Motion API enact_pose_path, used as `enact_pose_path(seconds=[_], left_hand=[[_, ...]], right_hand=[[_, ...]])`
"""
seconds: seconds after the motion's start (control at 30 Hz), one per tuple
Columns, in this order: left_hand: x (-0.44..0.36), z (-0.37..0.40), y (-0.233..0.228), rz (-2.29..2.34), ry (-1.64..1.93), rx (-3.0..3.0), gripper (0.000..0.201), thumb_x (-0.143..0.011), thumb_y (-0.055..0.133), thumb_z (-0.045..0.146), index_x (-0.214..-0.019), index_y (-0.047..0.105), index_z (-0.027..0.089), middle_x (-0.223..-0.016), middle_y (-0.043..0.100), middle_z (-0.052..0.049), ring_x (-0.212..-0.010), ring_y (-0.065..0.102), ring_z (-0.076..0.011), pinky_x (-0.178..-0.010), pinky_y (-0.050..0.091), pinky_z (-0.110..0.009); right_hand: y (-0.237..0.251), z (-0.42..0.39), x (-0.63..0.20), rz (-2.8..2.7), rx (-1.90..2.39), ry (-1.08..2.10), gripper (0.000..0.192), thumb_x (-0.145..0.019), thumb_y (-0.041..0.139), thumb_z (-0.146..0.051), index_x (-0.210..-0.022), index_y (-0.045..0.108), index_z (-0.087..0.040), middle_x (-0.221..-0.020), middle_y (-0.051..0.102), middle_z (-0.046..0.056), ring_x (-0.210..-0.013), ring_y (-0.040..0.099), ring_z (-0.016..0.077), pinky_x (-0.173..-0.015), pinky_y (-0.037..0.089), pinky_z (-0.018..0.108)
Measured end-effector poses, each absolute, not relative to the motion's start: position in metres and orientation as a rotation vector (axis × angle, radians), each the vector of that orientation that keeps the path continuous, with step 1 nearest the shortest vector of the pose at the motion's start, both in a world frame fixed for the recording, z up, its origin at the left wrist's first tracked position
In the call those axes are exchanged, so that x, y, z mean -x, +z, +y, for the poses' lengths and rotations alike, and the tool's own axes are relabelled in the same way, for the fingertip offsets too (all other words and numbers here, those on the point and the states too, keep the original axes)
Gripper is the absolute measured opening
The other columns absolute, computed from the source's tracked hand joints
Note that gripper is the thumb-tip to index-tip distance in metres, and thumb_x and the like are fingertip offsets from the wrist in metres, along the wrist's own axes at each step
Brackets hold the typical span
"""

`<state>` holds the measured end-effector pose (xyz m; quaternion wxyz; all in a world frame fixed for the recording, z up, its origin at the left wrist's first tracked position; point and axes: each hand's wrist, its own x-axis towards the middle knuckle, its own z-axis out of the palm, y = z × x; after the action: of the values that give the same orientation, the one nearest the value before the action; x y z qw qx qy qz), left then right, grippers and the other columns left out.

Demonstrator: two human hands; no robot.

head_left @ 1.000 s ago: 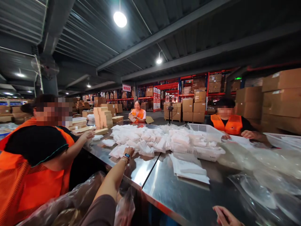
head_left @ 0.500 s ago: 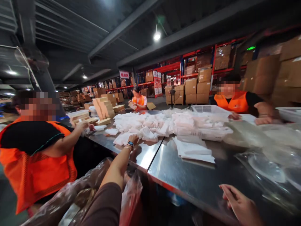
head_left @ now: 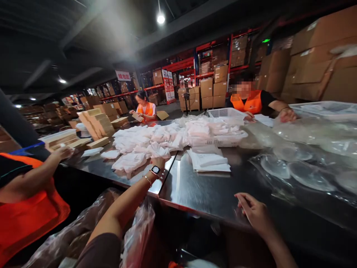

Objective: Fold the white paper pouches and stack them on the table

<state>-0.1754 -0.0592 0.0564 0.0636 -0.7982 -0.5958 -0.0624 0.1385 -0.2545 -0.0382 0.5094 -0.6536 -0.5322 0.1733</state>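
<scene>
My left hand (head_left: 158, 162), with a watch on its wrist, reaches over the metal table to the near edge of a heap of white packets (head_left: 145, 143). Its fingers are hidden against the heap, so whether they grip a packet does not show. My right hand (head_left: 253, 211) hovers by the table's front edge with its fingers curled together, and nothing shows in them. Between the two hands, farther in, lie flat white sheets or bags (head_left: 209, 160). A white basket (head_left: 217, 140) filled with more white packets stands behind them.
Clear plastic bags with round translucent pieces (head_left: 301, 169) cover the table's right side. A plastic-lined container (head_left: 92, 216) stands below my left arm. Cardboard boxes (head_left: 96, 124) are stacked at the far left. Co-workers in orange vests stand left, behind and far right.
The view has swung to the right and down. My left hand is now at the right of the front packet, by the table seam. My right hand stays curled near the edge.
</scene>
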Motion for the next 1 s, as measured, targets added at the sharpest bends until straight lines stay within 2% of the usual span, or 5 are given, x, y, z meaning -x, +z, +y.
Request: enact_pose_path(seconds=[0.2, 0.33, 0.47, 0.73, 1.0], left_hand=[[0.051, -0.049, 0.028, -1.275, -0.395, 2.857, 0.028, -0.093, 0.043, 0.014, -0.115, 0.061, 0.015, -0.112, 0.063, -0.012, -0.108, 0.058, -0.0219, -0.095, 0.045, -0.038], [-0.001, -0.041, 0.003, -1.013, -0.54, 3.125, 0.026, -0.089, 0.054, 0.021, -0.114, 0.063, 0.021, -0.114, 0.065, -0.005, -0.107, 0.058, -0.0177, -0.097, 0.043, -0.029], [-0.005, -0.035, -0.021, -0.991, -0.686, 3.24, 0.022, -0.087, 0.052, 0.015, -0.099, 0.069, 0.018, -0.105, 0.068, -0.007, -0.102, 0.061, -0.02, -0.096, 0.044, -0.031], [0.008, -0.014, -0.033, -1.231, -1.058, 3.353, 0.052, -0.066, 0.053, -0.006, -0.112, 0.063, 0.016, -0.108, 0.07, -0.006, -0.1, 0.064, -0.0176, -0.09, 0.05, -0.027], [0.014, -0.022, -0.019, -1.284, -1.184, 3.304, 0.032, -0.087, 0.042, 0.007, -0.106, 0.067, 0.014, -0.105, 0.071, -0.007, -0.099, 0.064, -0.0181, -0.09, 0.049, -0.03]], right_hand=[[-0.04, -0.257, -0.135, -1.369, 1.604, 0.341, 0.044, -0.081, 0.042, -0.058, -0.076, 0.065, -0.021, -0.058, 0.062, 0.002, -0.048, 0.055, 0.016, -0.046, 0.042, 0.026], [-0.04, -0.261, -0.137, -1.376, 1.646, 0.335, 0.044, -0.086, 0.04, -0.056, -0.077, 0.065, -0.02, -0.059, 0.061, 0.002, -0.051, 0.057, 0.0163, -0.049, 0.043, 0.026], [-0.04, -0.264, -0.133, -1.348, 1.659, 0.288, 0.043, -0.089, 0.039, -0.053, -0.08, 0.065, -0.02, -0.061, 0.062, 0.002, -0.056, 0.06, 0.0171, -0.054, 0.046, 0.026], [-0.044, -0.266, -0.151, -1.435, 1.842, -0.353, 0.033, -0.093, 0.036, -0.039, -0.086, 0.063, -0.021, -0.087, 0.067, 0.007, -0.084, 0.063, 0.0206, -0.079, 0.051, 0.033], [-0.029, -0.274, -0.293, -1.198, 2.478, -0.55, 0.046, -0.088, 0.04, -0.026, -0.121, 0.051, 0.005, -0.128, 0.05, 0.031, -0.126, 0.043, 0.0363, -0.101, 0.039, 0.048]])
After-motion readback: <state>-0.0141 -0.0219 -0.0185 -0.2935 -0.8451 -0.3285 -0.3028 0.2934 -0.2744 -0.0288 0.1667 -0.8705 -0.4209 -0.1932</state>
